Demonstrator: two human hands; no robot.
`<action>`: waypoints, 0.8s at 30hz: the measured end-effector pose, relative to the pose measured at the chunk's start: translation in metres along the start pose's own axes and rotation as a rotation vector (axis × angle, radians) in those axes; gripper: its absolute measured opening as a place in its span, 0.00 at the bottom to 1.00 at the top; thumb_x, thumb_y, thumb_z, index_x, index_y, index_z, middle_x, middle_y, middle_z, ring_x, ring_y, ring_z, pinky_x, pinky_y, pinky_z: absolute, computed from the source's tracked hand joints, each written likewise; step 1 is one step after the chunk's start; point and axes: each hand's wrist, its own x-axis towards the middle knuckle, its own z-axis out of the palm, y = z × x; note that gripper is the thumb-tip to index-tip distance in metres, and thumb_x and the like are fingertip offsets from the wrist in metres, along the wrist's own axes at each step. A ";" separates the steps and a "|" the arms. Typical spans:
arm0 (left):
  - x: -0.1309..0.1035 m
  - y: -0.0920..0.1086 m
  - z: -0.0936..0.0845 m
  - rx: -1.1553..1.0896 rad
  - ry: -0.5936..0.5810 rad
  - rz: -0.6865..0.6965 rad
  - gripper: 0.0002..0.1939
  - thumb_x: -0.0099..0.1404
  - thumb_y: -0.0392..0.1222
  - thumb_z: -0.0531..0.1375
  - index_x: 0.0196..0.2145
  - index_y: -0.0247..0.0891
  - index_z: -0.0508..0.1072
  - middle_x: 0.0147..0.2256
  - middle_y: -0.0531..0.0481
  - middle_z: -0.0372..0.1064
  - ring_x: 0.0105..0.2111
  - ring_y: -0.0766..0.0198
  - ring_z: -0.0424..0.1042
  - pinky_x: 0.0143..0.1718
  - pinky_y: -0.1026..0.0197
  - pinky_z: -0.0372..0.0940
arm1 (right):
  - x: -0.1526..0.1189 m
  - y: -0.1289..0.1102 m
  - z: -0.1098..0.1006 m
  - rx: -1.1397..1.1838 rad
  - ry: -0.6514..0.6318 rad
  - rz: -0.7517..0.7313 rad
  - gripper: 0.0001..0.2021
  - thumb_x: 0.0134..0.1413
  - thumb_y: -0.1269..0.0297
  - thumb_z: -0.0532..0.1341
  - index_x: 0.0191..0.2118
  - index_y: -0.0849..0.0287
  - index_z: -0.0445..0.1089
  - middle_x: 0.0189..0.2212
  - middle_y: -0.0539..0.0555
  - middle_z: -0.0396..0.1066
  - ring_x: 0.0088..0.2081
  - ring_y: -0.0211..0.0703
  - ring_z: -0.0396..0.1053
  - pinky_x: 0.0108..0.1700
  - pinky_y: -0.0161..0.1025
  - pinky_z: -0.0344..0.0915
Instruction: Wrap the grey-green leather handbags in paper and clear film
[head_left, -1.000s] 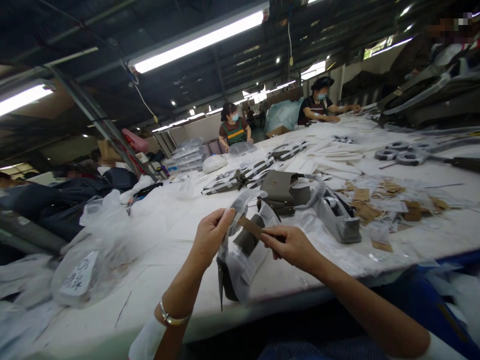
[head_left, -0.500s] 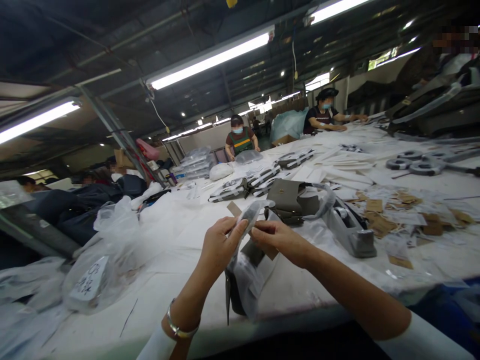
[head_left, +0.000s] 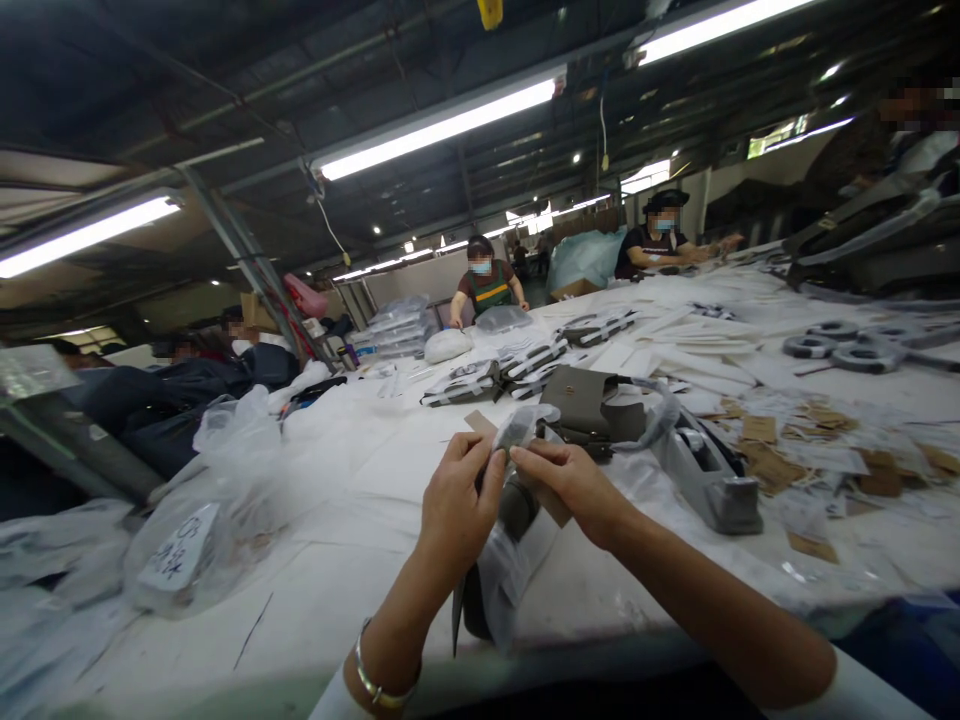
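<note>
Over the table's near edge, my left hand pinches a bag strap wrapped in whitish, translucent wrapping. Close on its right, my right hand is closed too, thumb and fingertips on the same wrapped strap. Below my hands hangs a dark olive-grey bag, partly covered by the pale wrapping. A brown card sticks out beneath my right fingers. Just beyond lies another olive-grey bag with a flap. My fingers hide the exact spot being pinched.
A grey tape dispenser stands to the right, near scattered brown tags. Wrapped bag parts and white sheets lie farther back. Clear plastic bags cover the left side. Two co-workers sit across the white table.
My fingertips have come closer together on the wrapped strap, and my left fingers are more curled. The whole view has shifted slightly, so things appear a little farther right.
</note>
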 end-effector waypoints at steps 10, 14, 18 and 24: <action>0.000 -0.004 0.013 -1.052 -0.040 -0.453 0.40 0.59 0.50 0.68 0.65 0.43 0.59 0.51 0.41 0.72 0.49 0.54 0.74 0.51 0.55 0.67 | 0.000 -0.005 -0.003 -0.056 -0.036 0.038 0.20 0.49 0.46 0.69 0.41 0.56 0.81 0.37 0.55 0.78 0.41 0.47 0.72 0.47 0.39 0.64; -0.001 0.002 0.013 -1.045 -0.036 -0.362 0.23 0.62 0.50 0.65 0.52 0.37 0.73 0.46 0.43 0.75 0.46 0.57 0.75 0.50 0.58 0.68 | -0.004 -0.005 -0.012 0.018 -0.059 0.168 0.20 0.50 0.44 0.68 0.36 0.59 0.80 0.31 0.55 0.77 0.33 0.43 0.71 0.37 0.37 0.66; -0.005 -0.001 0.017 -0.963 0.063 -0.340 0.16 0.65 0.47 0.63 0.48 0.37 0.74 0.44 0.45 0.76 0.45 0.59 0.74 0.49 0.59 0.67 | -0.013 0.003 -0.012 0.230 -0.042 0.164 0.20 0.51 0.44 0.66 0.37 0.57 0.80 0.36 0.56 0.77 0.39 0.47 0.72 0.43 0.42 0.69; -0.012 0.001 0.025 -0.785 0.125 -0.295 0.14 0.64 0.46 0.64 0.43 0.36 0.74 0.42 0.46 0.76 0.43 0.59 0.74 0.47 0.59 0.67 | -0.021 0.018 0.011 0.263 0.026 -0.029 0.14 0.50 0.57 0.71 0.45 0.52 0.78 0.45 0.53 0.76 0.50 0.49 0.70 0.58 0.46 0.62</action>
